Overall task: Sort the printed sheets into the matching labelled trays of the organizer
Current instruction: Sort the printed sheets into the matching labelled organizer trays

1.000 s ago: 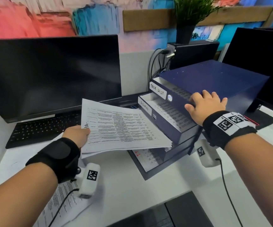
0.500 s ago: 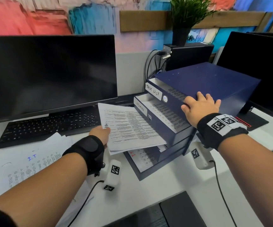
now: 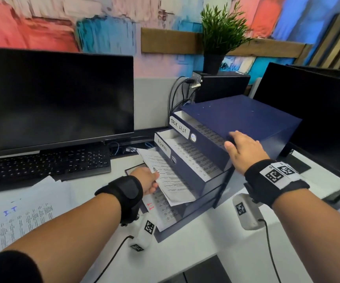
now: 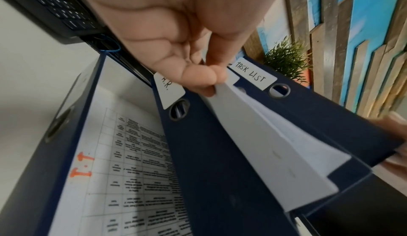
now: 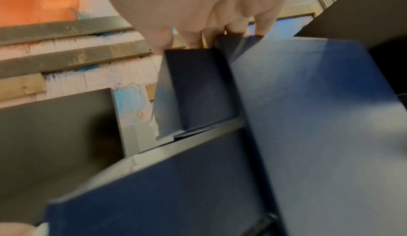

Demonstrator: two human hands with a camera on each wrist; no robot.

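Centre frame: your left hand (image 3: pixel 147 179) pinches the white printed sheets (image 3: pixel 166 176) going under the ADMIN tray (image 3: pixel 187 160); your flat, empty right hand (image 3: pixel 241 150) steadies the navy cardboard organizer (image 3: pixel 246 119). Sheets may buckle against the tray lip.

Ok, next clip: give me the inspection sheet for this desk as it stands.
Surface: white desk.
Job's things: blue organizer, trays labelled TASK LIST, ADMIN, H.R.; printed sheets entering under the ADMIN tray.
Clutter: loose sheets at left.
Hands: left hand pinches the sheets; right hand rests on the organizer.
Cables: wrist-camera leads, cables behind the organizer.
Surroundings: monitor, keyboard, plant.
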